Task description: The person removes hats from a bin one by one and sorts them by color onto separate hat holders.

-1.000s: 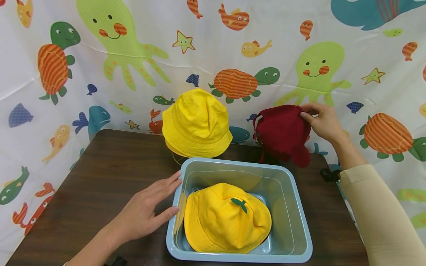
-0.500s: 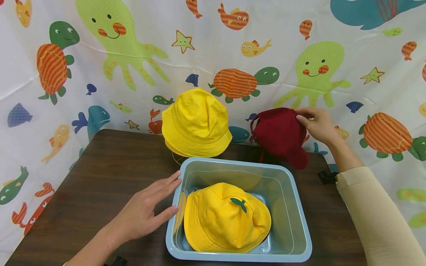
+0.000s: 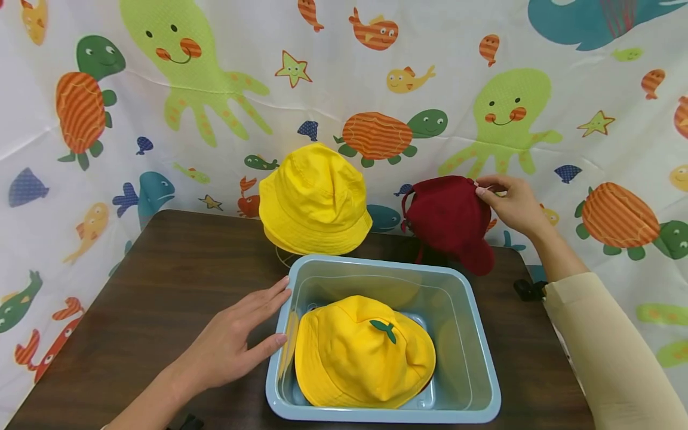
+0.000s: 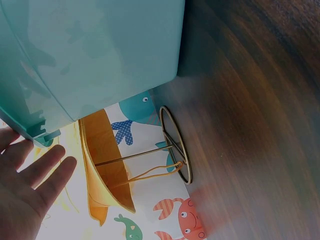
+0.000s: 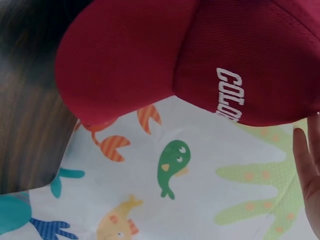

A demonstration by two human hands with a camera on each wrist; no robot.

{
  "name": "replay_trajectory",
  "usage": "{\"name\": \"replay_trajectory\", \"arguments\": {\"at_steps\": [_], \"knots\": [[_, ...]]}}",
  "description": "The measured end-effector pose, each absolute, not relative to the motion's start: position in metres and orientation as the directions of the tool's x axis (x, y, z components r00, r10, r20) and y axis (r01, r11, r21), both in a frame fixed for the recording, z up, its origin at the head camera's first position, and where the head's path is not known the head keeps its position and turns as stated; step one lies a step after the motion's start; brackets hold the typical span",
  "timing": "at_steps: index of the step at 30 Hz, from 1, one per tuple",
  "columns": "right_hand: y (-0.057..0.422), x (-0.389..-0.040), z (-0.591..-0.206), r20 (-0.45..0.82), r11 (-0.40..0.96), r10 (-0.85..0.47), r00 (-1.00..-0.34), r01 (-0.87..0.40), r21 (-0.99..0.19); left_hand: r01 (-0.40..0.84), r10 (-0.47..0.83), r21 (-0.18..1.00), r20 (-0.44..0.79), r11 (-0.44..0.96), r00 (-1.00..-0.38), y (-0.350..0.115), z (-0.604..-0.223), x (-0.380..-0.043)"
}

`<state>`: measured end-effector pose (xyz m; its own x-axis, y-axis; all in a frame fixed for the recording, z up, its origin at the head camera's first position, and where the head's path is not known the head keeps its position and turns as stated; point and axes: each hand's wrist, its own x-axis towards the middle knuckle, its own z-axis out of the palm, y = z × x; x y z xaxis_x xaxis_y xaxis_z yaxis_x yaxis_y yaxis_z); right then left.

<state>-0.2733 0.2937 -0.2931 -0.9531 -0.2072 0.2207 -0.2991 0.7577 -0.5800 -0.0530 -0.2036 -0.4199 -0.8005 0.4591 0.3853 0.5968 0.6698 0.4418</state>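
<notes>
My right hand [image 3: 513,206] pinches a dark red baseball cap [image 3: 448,215] by the upper right of its crown, above the back right of the table. The brim hangs toward the lower right in the head view; white lettering on the front shows in the right wrist view. My left hand [image 3: 231,334] has its fingers extended, with the fingertips at the left rim of a light blue plastic bin [image 3: 376,414]. Inside the bin lies a yellow hat [image 3: 360,358] with a green leaf-shaped piece on top. A sliver of something dark red shows beneath it.
Behind the bin, a yellow bucket hat [image 3: 317,203] sits on a wire stand [image 4: 172,145] with a round base. The dark wooden table [image 3: 177,286] ends at a white curtain [image 3: 226,36] printed with sea animals.
My right hand has brought the red cap slightly left and down. My left hand and the bin look the same, apart from a small shift of the whole view.
</notes>
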Motion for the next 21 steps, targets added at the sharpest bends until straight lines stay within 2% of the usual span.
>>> {"name": "replay_trajectory", "arguments": {"at_steps": [10, 21], "knots": [[0.291, -0.264, -0.283, 0.264, 0.71, -0.164, -0.951, -0.299, -0.637, 0.591, 0.456, 0.445, 0.38, 0.673, -0.805, -0.203, -0.419, -0.053], [0.285, -0.246, -0.267, 0.301, 0.713, -0.182, -0.936, -0.337, -0.615, 0.587, 0.456, 0.449, 0.373, 0.674, -0.808, -0.202, -0.42, -0.053]]}}
